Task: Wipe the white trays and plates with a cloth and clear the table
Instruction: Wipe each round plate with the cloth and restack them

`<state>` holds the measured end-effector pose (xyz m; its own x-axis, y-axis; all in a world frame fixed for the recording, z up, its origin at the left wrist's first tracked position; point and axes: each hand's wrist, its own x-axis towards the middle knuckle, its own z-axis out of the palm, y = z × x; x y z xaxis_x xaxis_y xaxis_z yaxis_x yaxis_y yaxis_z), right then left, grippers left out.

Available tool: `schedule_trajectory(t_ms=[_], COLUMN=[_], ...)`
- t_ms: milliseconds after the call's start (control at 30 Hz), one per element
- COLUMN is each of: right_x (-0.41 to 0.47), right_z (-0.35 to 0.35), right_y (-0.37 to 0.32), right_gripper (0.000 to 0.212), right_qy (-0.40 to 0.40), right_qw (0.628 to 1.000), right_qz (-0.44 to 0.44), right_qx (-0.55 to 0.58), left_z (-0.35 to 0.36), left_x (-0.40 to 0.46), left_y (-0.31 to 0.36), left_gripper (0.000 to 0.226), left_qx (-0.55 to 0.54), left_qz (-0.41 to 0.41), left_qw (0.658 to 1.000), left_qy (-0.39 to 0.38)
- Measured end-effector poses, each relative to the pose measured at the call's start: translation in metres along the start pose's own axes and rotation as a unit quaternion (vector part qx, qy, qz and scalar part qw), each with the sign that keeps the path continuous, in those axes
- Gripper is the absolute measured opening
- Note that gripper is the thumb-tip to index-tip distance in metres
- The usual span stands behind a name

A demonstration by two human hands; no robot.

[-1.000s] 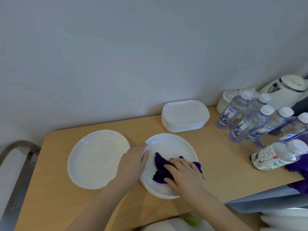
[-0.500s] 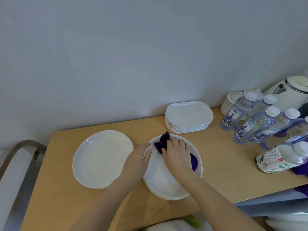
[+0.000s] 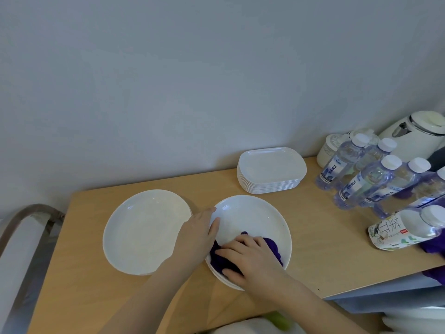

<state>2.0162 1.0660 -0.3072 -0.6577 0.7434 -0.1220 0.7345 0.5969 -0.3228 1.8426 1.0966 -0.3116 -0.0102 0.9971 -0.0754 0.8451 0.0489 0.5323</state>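
Lower centre of the frame, on the worktop [image 3: 313,249]: the right hand [image 3: 250,259] presses a soft, limp purple cloth [image 3: 273,247] flat-fingered into the plate [image 3: 255,213]. The left hand [image 3: 197,235] steadies its rim, fingers straight. Glazed plates are probably slick and breakable; hold by the rim.

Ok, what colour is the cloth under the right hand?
Dark purple cloth, seen in the head view, on the white round plate.

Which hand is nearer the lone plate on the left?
Left. The left hand steadies the near stack's rim beside the lone plate; the right hand presses the purple cloth farther right.
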Motion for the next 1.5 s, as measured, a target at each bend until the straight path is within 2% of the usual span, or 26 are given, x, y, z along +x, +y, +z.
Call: schedule_trajectory(t_ms=[67, 167, 267, 467, 600, 700, 933, 1033, 1167, 1367, 1500], right_x=[-0.01, -0.016, -0.009, 0.014, 0.033, 0.05, 0.056, 0.044, 0.021, -0.008, -0.014], right_z=[-0.004, -0.008, -0.011, -0.01, -0.007, -0.005, 0.002, 0.005, 0.007, -0.001, -0.003], right_y=[0.009, 0.018, 0.027, 0.043, 0.04, 0.034, 0.008, -0.004, -0.005, 0.014, 0.026], right_gripper=[0.044, 0.044, 0.048, 0.044, 0.04, 0.041, 0.035, 0.031, 0.036, 0.041, 0.044], right_qy=[-0.018, 0.0, -0.022, 0.027, 0.078, 0.086, 0.08, 0.067, 0.019, -0.032, -0.038], right_qw=[1.0, 0.999, 0.994, 0.961, 0.946, 0.955, 0.985, 0.993, 0.999, 0.999, 0.995], right_qz=[0.006, 0.026, 0.094, 0.254, 0.294, 0.273, 0.142, 0.081, 0.032, 0.022, 0.07], right_qx=[0.003, -0.043, -0.057, -0.103, -0.111, -0.074, -0.061, -0.045, -0.012, -0.019, -0.062], left_z=[0.0, -0.001, -0.002, -0.002, -0.001, -0.001, -0.002, -0.001, 0.001, 0.002, 0.002], left_x=[-0.001, -0.001, -0.002, -0.004, -0.005, -0.004, -0.002, -0.003, -0.004, -0.008, -0.01], left_y=[-0.001, 0.0, 0.0, 0.002, 0.002, 0.001, 0.003, 0.003, 0.005, 0.006, 0.006], left_gripper=[0.041, 0.04, 0.039, 0.038, 0.037, 0.038, 0.035, 0.037, 0.041, 0.041, 0.041], left_qx=[0.01, 0.018, 0.039, 0.03, -0.024, -0.063, -0.123, -0.09, -0.024, 0.028, 0.037], left_qz=[0.007, 0.009, 0.013, 0.006, -0.003, -0.011, -0.019, -0.018, -0.023, -0.018, -0.009], left_qw=[1.0, 0.999, 0.999, 0.999, 0.999, 0.998, 0.992, 0.996, 0.999, 0.999, 0.999], left_qy=[0.013, 0.024, 0.028, 0.034, 0.022, 0.005, -0.003, 0.007, 0.017, 0.031, 0.035])
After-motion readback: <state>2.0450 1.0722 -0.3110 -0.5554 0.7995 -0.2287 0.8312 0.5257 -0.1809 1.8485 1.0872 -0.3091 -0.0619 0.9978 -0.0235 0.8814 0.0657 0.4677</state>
